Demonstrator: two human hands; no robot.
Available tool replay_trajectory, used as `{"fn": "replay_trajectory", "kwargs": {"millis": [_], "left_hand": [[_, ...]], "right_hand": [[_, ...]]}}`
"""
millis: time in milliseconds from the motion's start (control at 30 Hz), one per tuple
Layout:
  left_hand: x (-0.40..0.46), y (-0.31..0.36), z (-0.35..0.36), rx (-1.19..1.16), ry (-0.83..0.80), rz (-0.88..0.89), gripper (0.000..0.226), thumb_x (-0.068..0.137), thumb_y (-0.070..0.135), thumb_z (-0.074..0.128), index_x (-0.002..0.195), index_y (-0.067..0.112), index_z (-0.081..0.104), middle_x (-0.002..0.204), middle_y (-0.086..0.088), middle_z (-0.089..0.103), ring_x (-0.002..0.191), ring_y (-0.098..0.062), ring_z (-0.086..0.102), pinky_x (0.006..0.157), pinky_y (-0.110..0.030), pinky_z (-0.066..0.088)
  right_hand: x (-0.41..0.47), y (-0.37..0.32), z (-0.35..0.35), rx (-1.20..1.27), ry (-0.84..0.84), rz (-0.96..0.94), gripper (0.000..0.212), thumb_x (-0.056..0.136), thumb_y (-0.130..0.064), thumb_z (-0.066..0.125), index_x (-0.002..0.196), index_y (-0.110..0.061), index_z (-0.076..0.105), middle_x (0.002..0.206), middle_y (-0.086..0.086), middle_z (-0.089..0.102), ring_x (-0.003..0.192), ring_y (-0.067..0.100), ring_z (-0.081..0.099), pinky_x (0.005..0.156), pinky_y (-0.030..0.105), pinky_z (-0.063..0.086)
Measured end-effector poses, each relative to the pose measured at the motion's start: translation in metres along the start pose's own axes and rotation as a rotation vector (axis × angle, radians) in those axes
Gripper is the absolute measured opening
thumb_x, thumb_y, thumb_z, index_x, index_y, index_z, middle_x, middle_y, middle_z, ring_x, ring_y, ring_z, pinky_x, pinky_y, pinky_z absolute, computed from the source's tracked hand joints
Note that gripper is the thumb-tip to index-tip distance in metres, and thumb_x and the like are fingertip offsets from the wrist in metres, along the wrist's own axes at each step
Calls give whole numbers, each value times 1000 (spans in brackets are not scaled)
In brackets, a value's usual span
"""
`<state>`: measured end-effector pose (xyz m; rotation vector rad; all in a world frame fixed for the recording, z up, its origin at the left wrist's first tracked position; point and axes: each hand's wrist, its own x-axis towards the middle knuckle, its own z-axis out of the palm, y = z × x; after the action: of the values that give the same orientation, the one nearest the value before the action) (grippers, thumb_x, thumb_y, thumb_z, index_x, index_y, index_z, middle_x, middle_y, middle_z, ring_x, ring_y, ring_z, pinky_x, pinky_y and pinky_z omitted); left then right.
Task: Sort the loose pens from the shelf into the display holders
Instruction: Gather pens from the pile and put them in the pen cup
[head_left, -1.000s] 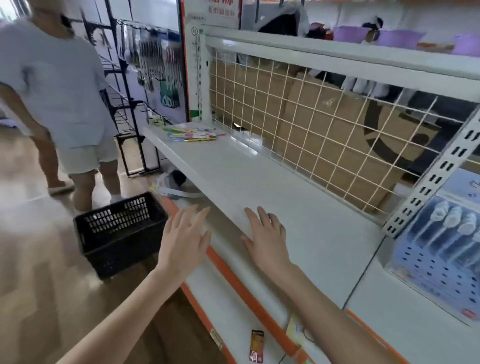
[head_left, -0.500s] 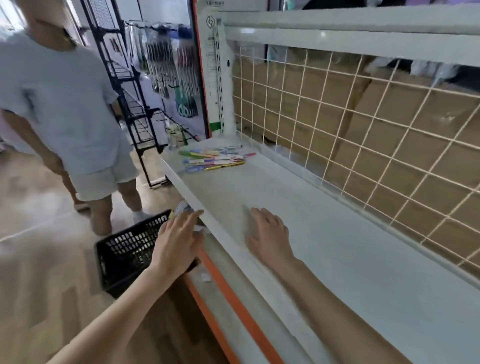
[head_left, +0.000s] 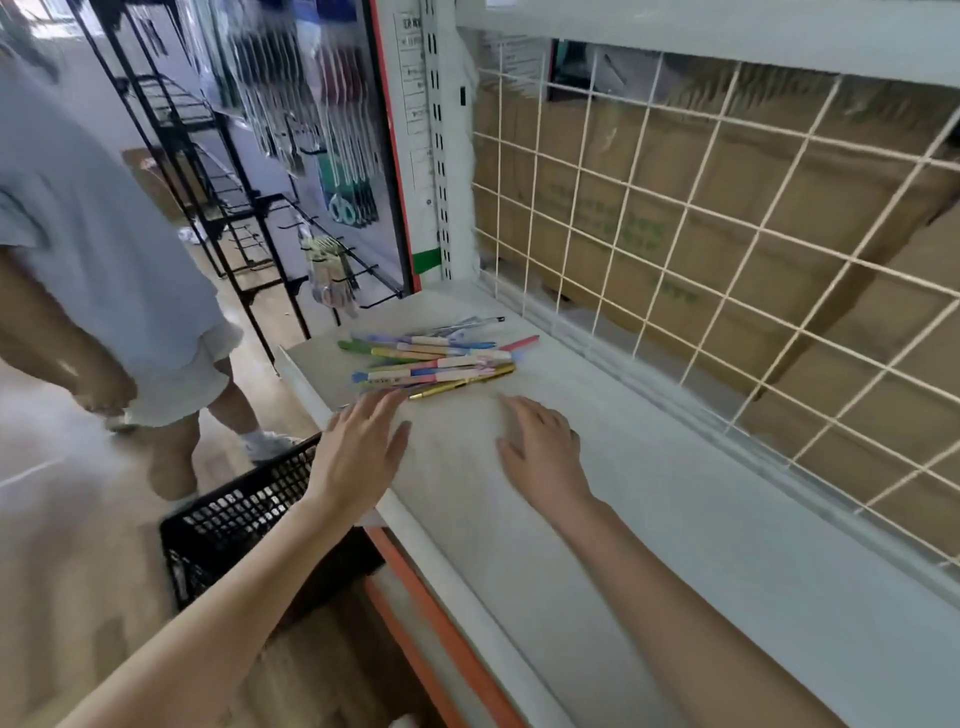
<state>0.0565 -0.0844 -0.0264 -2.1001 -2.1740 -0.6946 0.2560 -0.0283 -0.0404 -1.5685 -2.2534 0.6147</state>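
Both hands, left hand (head_left: 358, 449) and right hand (head_left: 543, 449), reach flat, fingers wide, toward pens (head_left: 434, 361) at 12 o'clock on the shelf (head_left: 649, 545).

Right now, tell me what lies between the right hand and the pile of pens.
In the head view, only bare white shelf lies between the right hand and the pile of pens; its nearest pen is the gold one.

1. Black plastic basket (head_left: 234, 525), perforated walls, on wooden floor (head_left: 67, 545) beside the shelving.
2. White wire grid panel (head_left: 727, 249), upright; brown cardboard boxes (head_left: 649, 208) behind.
3. Black metal rack (head_left: 228, 208), hooks carrying hanging packaged goods.
4. Bystander (head_left: 93, 270), pale grey shirt, light shorts, standing beyond the basket.
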Motion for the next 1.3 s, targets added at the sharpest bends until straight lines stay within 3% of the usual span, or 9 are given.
{"fn": "replay_trajectory", "kwargs": {"millis": [133, 367, 533, 733, 900, 1000, 1067, 1167, 1300], "left_hand": [[45, -15, 9, -40, -46, 67, 37, 92, 24, 40, 119, 10, 60, 120, -10, 62, 98, -35, 63, 79, -42, 49], [109, -33, 23, -137, -174, 240, 22, 88, 6, 52, 102, 5, 70, 102, -15, 66, 91, -36, 64, 79, -43, 52], [128, -39, 27, -285, -290, 298, 27, 94, 18, 47, 112, 11, 65, 116, -8, 59, 105, -23, 54, 77, -11, 33], [147, -48, 29, -295, -393, 472, 20, 92, 14, 56, 108, 8, 67, 105, -10, 62, 97, -27, 60, 84, -35, 46], [154, -54, 27, -448, -437, 426, 15, 89, 9, 59, 101, 11, 68, 95, 0, 70, 89, -19, 63, 82, -34, 49], [160, -51, 19, -587, -457, 389, 18, 89, 9, 61, 105, 11, 67, 92, 4, 68, 88, -10, 63, 83, -19, 47], [163, -47, 14, -688, -452, 360, 16, 88, 12, 63, 104, 15, 66, 89, 6, 66, 84, -6, 62, 78, -11, 46], [165, -34, 7, -845, -459, 349, 15, 87, 15, 64, 99, 23, 62, 84, 8, 66, 80, -5, 62, 71, -9, 45], [160, -4, 0, -1136, -594, 282, 24, 84, 8, 66, 99, 26, 61, 78, 6, 68, 68, -4, 65, 63, -16, 51]], "right_hand": [[27, -10, 6, 80, 61, 54, 48, 96, -26, 47, 142, -19, 36, 146, 1, 37, 133, 21, 31, 107, 31, 22], [63, -36, 23, 243, 250, 343, 39, 90, -38, 56, 127, -25, 54, 121, 3, 59, 114, 26, 48, 95, 34, 34], [76, -46, 29, 278, 337, 507, 34, 85, -43, 60, 116, -28, 60, 116, 1, 58, 114, 23, 47, 92, 33, 30], [74, -46, 32, 536, 472, 453, 16, 79, -28, 72, 79, -35, 57, 94, -10, 66, 95, 12, 60, 93, 39, 43], [68, -49, 21, 805, 569, 433, 19, 82, -4, 68, 81, -17, 53, 86, 4, 63, 75, 3, 60, 70, 14, 46], [63, -51, 18, 992, 629, 460, 20, 82, 0, 66, 85, -15, 53, 94, 21, 61, 88, 31, 62, 81, 39, 53], [59, -55, 14, 1100, 679, 481, 23, 82, 0, 67, 92, -15, 53, 90, 22, 60, 83, 34, 62, 83, 47, 52], [49, -58, 3, 1199, 766, 487, 18, 81, 1, 66, 93, -9, 58, 81, 16, 63, 67, 26, 64, 72, 36, 56], [27, -56, -17, 1206, 825, 523, 12, 85, -4, 65, 74, -8, 62, 75, 4, 63, 65, 19, 63, 65, 26, 54]]}}
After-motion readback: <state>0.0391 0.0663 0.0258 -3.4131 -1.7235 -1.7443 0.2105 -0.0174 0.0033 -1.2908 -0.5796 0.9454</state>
